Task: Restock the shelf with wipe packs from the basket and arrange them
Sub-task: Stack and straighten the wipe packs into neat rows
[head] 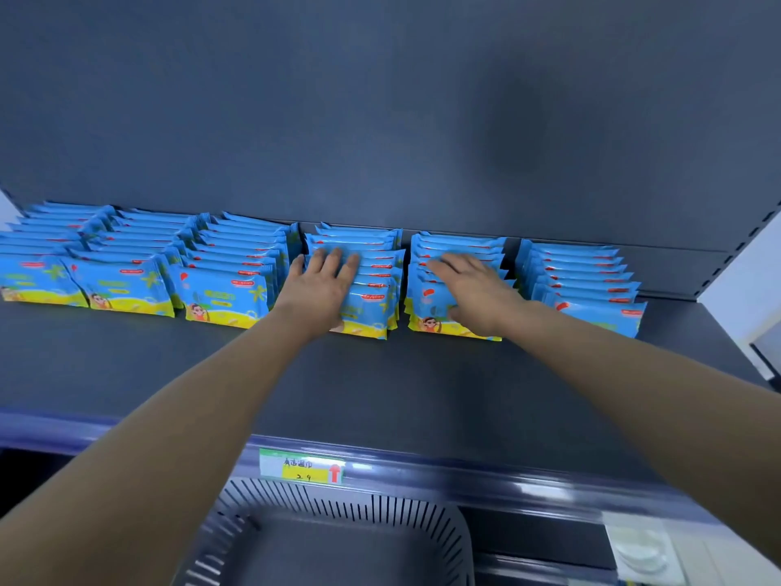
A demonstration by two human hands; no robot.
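Observation:
Several rows of blue and yellow wipe packs stand along the back of the dark shelf (380, 387). My left hand (323, 281) lies flat with straight fingers on top of the fourth row of packs (376, 289). My right hand (469, 285) rests flat, fingers stretched, on the fifth row of packs (435, 315). Another row (591, 285) stands to the right of it, and three rows (126, 268) fill the left side. The grey slotted basket (338, 509) sits below the shelf edge, and no packs show inside it.
A price label (302, 466) with a red arrow is fixed to the shelf's blue front rail. The dark back panel rises behind the packs. A slotted upright (744, 238) bounds the shelf on the right. Bare shelf surface lies in front of the rows.

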